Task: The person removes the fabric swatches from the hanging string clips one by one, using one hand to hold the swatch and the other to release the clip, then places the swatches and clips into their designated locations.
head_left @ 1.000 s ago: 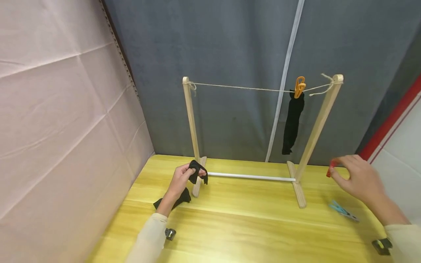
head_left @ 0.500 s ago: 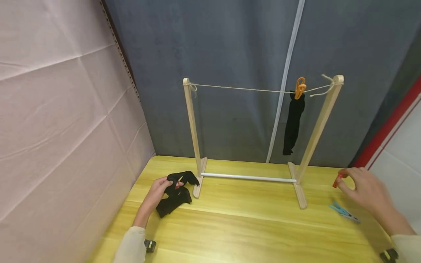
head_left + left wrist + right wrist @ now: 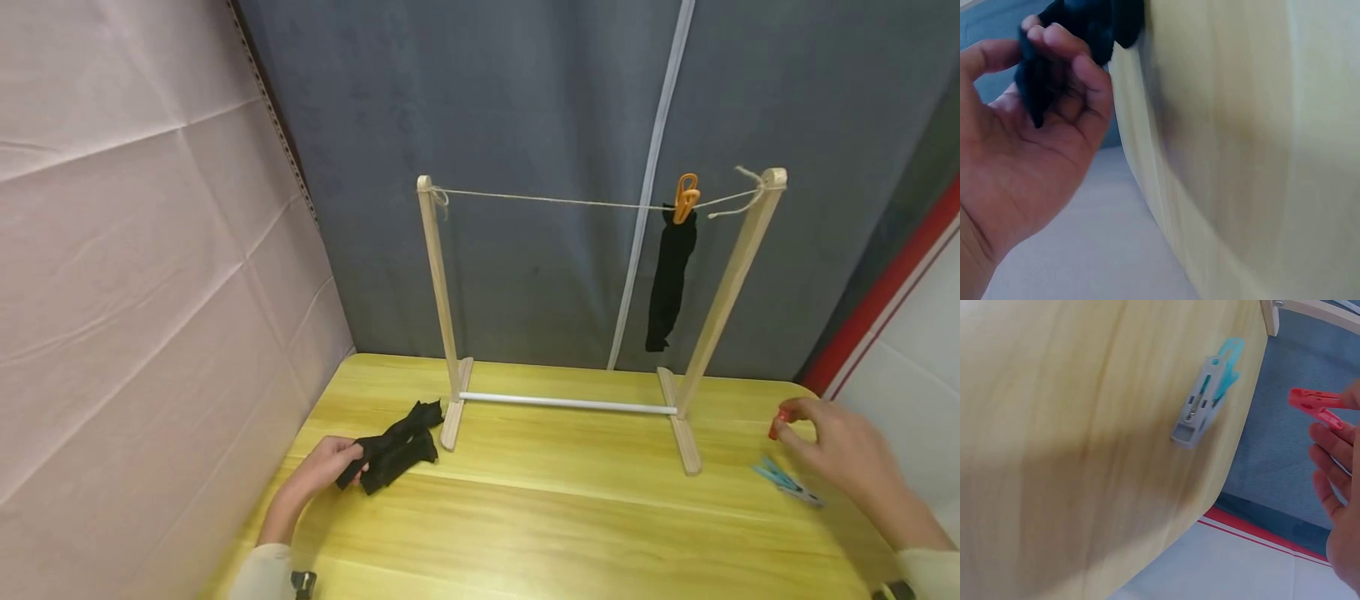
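At the table's left, my left hand (image 3: 327, 461) pinches the near end of a black sock (image 3: 405, 427). A second black sock (image 3: 401, 461) lies alongside it on the table. In the left wrist view, dark cloth (image 3: 1038, 87) passes between the thumb and curled fingers. Over on the right, my right hand (image 3: 843, 442) pinches a red clothespin (image 3: 1316, 402) between thumb and forefinger, above the table. Below that hand lies a blue and grey clothespin (image 3: 787, 482). One more black sock (image 3: 670, 279) hangs from the string, clipped by an orange clothespin (image 3: 686, 198).
A wooden stand with a left post (image 3: 438, 283) and a right post (image 3: 729, 292) carries the string (image 3: 555, 200) across its top. A white rod (image 3: 566, 403) joins its feet. Grey curtain (image 3: 517, 108) closes off the back, pinkish cloth (image 3: 150, 292) the left.
My left hand has moved left and toward me, laying the sock out beside the other one. My right hand has shifted slightly right and down with the red clothespin.
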`<move>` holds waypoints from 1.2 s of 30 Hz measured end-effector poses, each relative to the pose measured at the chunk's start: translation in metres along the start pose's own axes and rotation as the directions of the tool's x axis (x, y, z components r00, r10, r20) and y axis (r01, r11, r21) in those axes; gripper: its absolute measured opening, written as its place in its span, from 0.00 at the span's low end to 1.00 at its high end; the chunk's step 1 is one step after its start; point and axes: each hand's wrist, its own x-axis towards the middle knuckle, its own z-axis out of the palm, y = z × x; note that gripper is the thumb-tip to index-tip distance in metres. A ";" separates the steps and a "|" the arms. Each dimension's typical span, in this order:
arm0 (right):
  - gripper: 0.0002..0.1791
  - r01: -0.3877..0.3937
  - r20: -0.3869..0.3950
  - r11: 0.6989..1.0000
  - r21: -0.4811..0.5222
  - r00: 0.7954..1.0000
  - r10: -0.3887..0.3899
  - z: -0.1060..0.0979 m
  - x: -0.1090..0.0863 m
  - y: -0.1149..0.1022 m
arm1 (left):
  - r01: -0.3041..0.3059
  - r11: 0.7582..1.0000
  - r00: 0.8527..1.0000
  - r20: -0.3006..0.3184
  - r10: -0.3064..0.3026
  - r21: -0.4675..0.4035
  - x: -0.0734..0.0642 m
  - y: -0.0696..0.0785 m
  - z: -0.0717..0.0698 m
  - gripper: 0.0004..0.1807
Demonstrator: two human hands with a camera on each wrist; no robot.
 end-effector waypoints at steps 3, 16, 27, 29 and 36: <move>0.22 -0.020 0.072 1.000 0.013 0.997 0.019 0.002 -0.001 0.004 | 0.052 0.993 0.999 -0.018 -0.051 0.107 -0.005 -0.004 -0.002 0.17; 0.25 -0.094 0.231 0.994 0.059 0.970 0.078 0.022 -0.009 0.020 | 0.148 0.954 0.989 -0.023 -0.147 0.263 -0.020 -0.006 -0.001 0.12; 0.27 -0.097 0.220 0.994 0.050 0.972 0.084 0.030 -0.015 0.026 | 0.132 0.909 0.988 -0.130 -0.087 0.396 -0.028 0.000 0.007 0.21; 0.27 -0.087 0.226 0.995 0.041 0.971 0.076 0.032 -0.016 0.025 | 0.139 0.893 0.985 -0.152 -0.080 0.429 -0.031 0.001 0.006 0.25; 0.27 -0.086 0.237 0.996 0.030 0.968 0.077 0.036 -0.018 0.025 | 0.169 0.842 0.972 -0.227 -0.057 0.513 -0.042 0.013 -0.002 0.28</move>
